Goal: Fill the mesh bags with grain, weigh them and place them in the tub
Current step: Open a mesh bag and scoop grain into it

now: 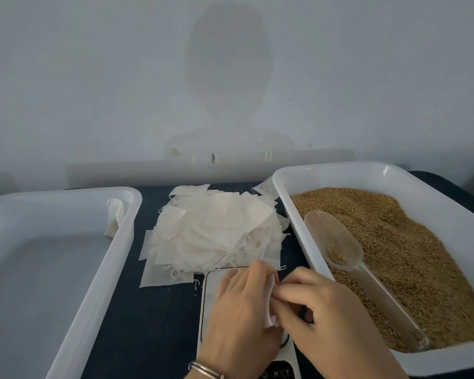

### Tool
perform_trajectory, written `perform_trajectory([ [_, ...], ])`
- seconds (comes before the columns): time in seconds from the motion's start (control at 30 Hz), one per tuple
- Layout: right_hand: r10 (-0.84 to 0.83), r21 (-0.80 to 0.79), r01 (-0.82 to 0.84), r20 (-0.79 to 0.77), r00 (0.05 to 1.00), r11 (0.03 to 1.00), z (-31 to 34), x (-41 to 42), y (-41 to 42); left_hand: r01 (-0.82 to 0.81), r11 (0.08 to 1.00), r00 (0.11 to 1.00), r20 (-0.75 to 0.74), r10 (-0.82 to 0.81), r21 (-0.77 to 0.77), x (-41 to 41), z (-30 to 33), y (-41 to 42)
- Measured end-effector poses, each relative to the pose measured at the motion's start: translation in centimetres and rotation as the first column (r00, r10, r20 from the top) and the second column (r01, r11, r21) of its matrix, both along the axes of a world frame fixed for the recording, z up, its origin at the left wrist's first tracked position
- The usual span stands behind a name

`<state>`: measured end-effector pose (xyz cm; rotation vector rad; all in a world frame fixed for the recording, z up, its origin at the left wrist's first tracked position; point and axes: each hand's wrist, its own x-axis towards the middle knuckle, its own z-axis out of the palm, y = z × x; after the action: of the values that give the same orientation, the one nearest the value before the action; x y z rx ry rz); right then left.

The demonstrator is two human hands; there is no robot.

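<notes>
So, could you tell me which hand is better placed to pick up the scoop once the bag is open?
The right hand. The scoop lies in the grain tray on the right, its handle running toward that hand. The left hand can keep holding the mesh bag over the scale.

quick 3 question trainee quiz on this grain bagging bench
1. True or false: the scoop lies in the grain tray.
2. What do the left hand and right hand hold together? A) mesh bag B) spoon C) lid
3. Fill in: the bag pile sits between the left tub and the ____ tray.

Key: 1 true; 2 A; 3 grain
</notes>
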<state>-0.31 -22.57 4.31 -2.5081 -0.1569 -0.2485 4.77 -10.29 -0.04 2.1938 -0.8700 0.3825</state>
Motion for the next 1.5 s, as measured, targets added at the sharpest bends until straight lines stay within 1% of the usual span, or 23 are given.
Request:
perform_trajectory([
  [0.07, -0.029, 0.08, 0.028, 0.013, 0.999, 0.996, 1.2, -0.1, -1.9, 0.002, 0.999, 0.982, -0.187, -0.011, -0.046, 0.3, 0.2, -0.8],
  [0.1, -0.099, 0.099, 0.092, 0.07, 0.993, 0.991, 1.8, -0.2, -3.5, -0.009, 0.994, 0.96, -0.279, -0.021, -0.106, 0.6, 0.5, -1.2],
  [0.13, -0.197, 0.048, 0.193, 0.128, 0.972, 0.98, 2.1, 0.0, -5.5, -0.02, 0.978, 0.946, -0.32, -0.049, -0.209, 0.9, 0.9, -1.6],
  [0.17, -0.266, -0.09, 0.279, 0.136, 0.954, 0.956, 2.3, 0.4, -7.5, -0.026, 0.943, 0.942, -0.325, -0.089, -0.332, 1.2, 1.4, -2.1],
  [0.2, -0.323, -0.253, 0.323, 0.044, 0.945, 0.912, 2.4, 0.8, -9.3, -0.019, 0.891, 0.936, -0.321, -0.143, -0.453, 1.6, 2.0, -2.8],
  [0.23, -0.384, -0.378, 0.318, -0.114, 0.916, 0.87, 1.9, 1.2, -10.8, -0.009, 0.824, 0.923, -0.321, -0.211, -0.567, 1.9, 2.5, -3.5],
  [0.27, -0.427, -0.467, 0.269, -0.274, 0.862, 0.842, 1.2, 1.7, -11.8, -0.009, 0.745, 0.903, -0.325, -0.28, -0.667, 2.3, 3.0, -4.4],
  [0.3, -0.441, -0.509, 0.214, -0.383, 0.812, 0.834, 0.4, 2.1, -12.2, -0.021, 0.661, 0.875, -0.334, -0.351, -0.75, 2.5, 3.3, -5.3],
  [0.33, -0.443, -0.538, 0.175, -0.422, 0.791, 0.824, -0.3, 2.4, -12.1, -0.046, 0.58, 0.84, -0.345, -0.418, -0.814, 2.8, 3.5, -6.3],
  [0.37, -0.433, -0.56, 0.156, -0.405, 0.806, 0.814, -0.9, 2.6, -11.9, -0.067, 0.522, 0.809, -0.352, -0.47, -0.85, 2.8, 3.7, -7.3],
  [0.4, -0.414, -0.575, 0.142, -0.374, 0.83, 0.805, -1.3, 2.7, -11.7, -0.071, 0.498, 0.788, -0.355, -0.504, -0.864, 2.8, 3.8, -8.3],
  [0.5, -0.409, -0.543, 0.172, -0.353, 0.841, 0.822, -1.1, 3.0, -12.3, -0.025, 0.526, 0.716, -0.382, -0.584, -0.85, 2.0, 3.5, -10.5],
  [0.57, -0.452, -0.531, 0.209, -0.382, 0.806, 0.821, 0.7, 2.8, -14.0, -0.073, 0.561, 0.668, -0.458, -0.586, -0.825, 2.0, 3.1, -10.3],
  [0.63, -0.482, -0.539, 0.235, -0.379, 0.79, 0.809, 3.0, 2.1, -16.2, -0.155, 0.616, 0.64, -0.553, -0.533, -0.773, 2.5, 2.9, -8.7],
  [0.7, -0.534, -0.576, 0.263, -0.368, 0.761, 0.774, 5.5, 1.5, -17.9, -0.192, 0.707, 0.668, -0.618, -0.415, -0.681, 3.3, 2.9, -6.7],
  [0.77, -0.589, -0.629, 0.27, -0.375, 0.716, 0.729, 6.7, 1.8, -18.8, -0.192, 0.788, 0.725, -0.626, -0.288, -0.585, 4.1, 3.1, -5.2],
  [0.83, -0.56, -0.637, 0.184, -0.459, 0.69, 0.749, 6.1, 3.2, -18.5, -0.176, 0.84, 0.769, -0.604, -0.209, -0.514, 4.5, 3.4, -4.4],
  [0.9, -0.503, -0.6, 0.14, -0.496, 0.708, 0.788, 4.1, 5.0, -17.6, -0.139, 0.875, 0.806, -0.566, -0.172, -0.463, 4.4, 3.6, -4.2],
  [0.97, -0.471, -0.568, 0.16, -0.456, 0.755, 0.807, 2.2, 6.1, -16.8, -0.112, 0.897, 0.827, -0.541, -0.154, -0.427, 3.9, 3.6, -4.2],
  [1.03, -0.468, -0.527, 0.212, -0.418, 0.778, 0.823, 1.3, 6.2, -16.7, -0.103, 0.908, 0.837, -0.529, -0.143, -0.407, 3.6, 3.3, -4.2],
  [1.13, -0.46, -0.441, 0.259, -0.447, 0.767, 0.859, 1.1, 4.7, -17.6, -0.102, 0.915, 0.831, -0.539, -0.138, -0.391, 3.4, 3.2, -4.1],
  [1.3, -0.458, -0.344, 0.326, -0.441, 0.772, 0.881, 2.5, 1.4, -18.9, -0.119, 0.933, 0.833, -0.545, -0.092, -0.339, 3.0, 3.2, -4.3],
  [1.5, -0.462, -0.275, 0.379, -0.377, 0.803, 0.883, 3.5, -0.2, -18.5, -0.133, 0.947, 0.846, -0.532, -0.046, -0.294, 2.6, 3.2, -4.7],
])
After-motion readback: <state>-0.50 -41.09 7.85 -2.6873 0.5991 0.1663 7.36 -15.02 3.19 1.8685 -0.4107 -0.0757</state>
